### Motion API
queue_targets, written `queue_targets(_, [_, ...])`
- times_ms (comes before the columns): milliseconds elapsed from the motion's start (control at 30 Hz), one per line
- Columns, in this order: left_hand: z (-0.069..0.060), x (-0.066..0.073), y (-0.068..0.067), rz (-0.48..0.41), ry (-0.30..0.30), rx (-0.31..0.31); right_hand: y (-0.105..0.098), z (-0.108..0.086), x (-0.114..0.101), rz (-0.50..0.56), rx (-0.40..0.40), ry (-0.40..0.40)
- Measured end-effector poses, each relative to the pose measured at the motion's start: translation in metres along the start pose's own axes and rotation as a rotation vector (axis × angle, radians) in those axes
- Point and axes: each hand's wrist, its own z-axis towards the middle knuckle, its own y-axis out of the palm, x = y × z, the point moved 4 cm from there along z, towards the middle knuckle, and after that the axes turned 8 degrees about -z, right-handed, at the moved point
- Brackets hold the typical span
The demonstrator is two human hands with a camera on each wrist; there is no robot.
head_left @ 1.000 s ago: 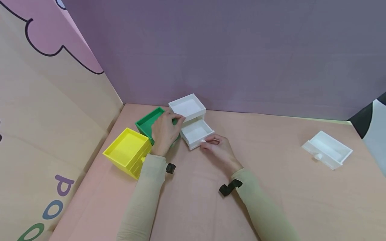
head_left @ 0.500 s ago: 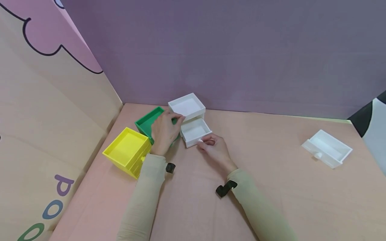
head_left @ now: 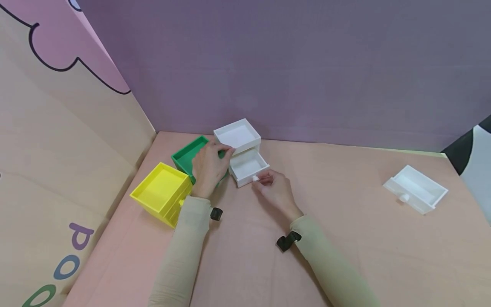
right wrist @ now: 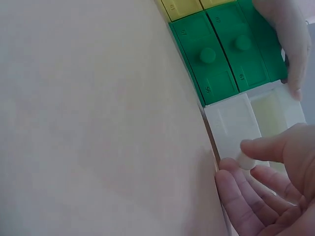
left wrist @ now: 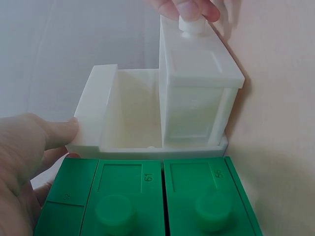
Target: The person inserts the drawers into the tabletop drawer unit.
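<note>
A small white drawer cabinet (head_left: 238, 135) with a shallow tray top stands against the back wall. Its lower white drawer (head_left: 248, 165) is pulled partway out, and the slot above shows as an open gap. With thumb and fingers my right hand (head_left: 278, 192) pinches the round white knob (left wrist: 192, 24) of that drawer. My left hand (head_left: 209, 168) reaches over the green drawer cabinet (head_left: 189, 155) and holds the near left edge of the white cabinet's top. In the left wrist view its fingers are partly hidden behind the green cabinet.
A yellow drawer cabinet (head_left: 161, 187) stands at the left, beside the green one and close to my left sleeve. Far to the right, a loose white drawer (head_left: 416, 189) lies on the pink cloth (head_left: 345, 238). Fabric walls rise behind and on the left.
The lower white drawer has slid slightly back into the cabinet, and my right hand moved left with it, mostly in the first half second. My left hand has stayed in place.
</note>
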Motion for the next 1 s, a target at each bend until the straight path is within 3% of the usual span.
queue_targets(433, [-0.003,-0.001,-0.003,0.010,-0.003,0.000,0.006,0.000,-0.003,-0.010,0.019,-0.021])
queue_targets(1000, [-0.003,0.002,-0.001,-0.007,0.014,-0.005,0.009,0.008,0.000,0.120,0.004,0.002])
